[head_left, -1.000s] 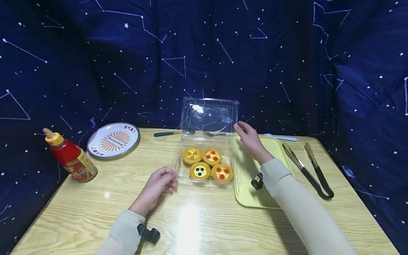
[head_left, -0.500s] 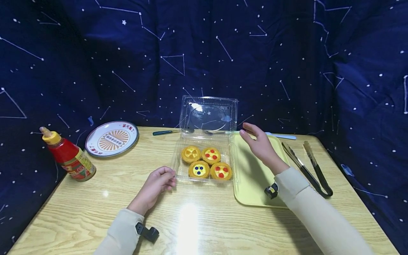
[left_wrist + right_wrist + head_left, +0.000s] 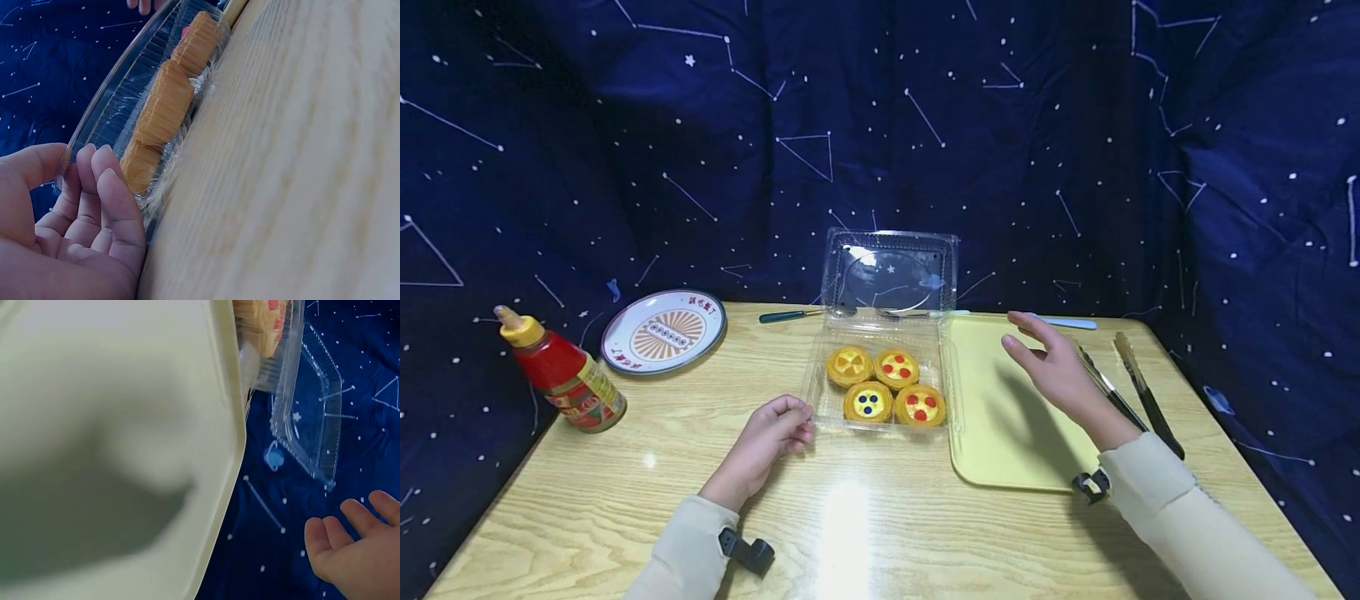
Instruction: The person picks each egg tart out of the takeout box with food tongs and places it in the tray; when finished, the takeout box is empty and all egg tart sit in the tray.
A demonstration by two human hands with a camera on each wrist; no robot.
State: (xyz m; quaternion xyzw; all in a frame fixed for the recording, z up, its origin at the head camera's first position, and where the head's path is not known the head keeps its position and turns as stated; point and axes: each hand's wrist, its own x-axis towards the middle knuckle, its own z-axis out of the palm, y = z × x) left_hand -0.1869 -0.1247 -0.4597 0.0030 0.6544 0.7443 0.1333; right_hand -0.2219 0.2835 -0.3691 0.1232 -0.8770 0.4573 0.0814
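A clear plastic clamshell container (image 3: 831, 417) lies with its lid (image 3: 891, 271) raised at the back. Inside sit several egg tarts (image 3: 868, 403), topped with red dots, blue dots or wedge shapes. My left hand (image 3: 767, 442) pinches the near left corner of the container rim between thumb and fingers, as the left wrist view shows at the hand (image 3: 94, 231). Over the yellow tray (image 3: 992, 450) hovers my right hand (image 3: 1063, 371), fingers loosely extended and holding nothing. In the right wrist view the right hand (image 3: 362, 550) is apart from the lid.
On the left stand a red squeeze bottle (image 3: 568, 375) with a yellow cap and a patterned plate (image 3: 625, 333). Black-handled tongs (image 3: 1150, 400) lie right of the tray. Behind are a green-handled utensil (image 3: 782, 317) and a light blue handle (image 3: 1067, 323).
My right hand has let go of the lid's right edge and moved right and toward me, over the tray. The lid stays up. My left hand remains at the container corner.
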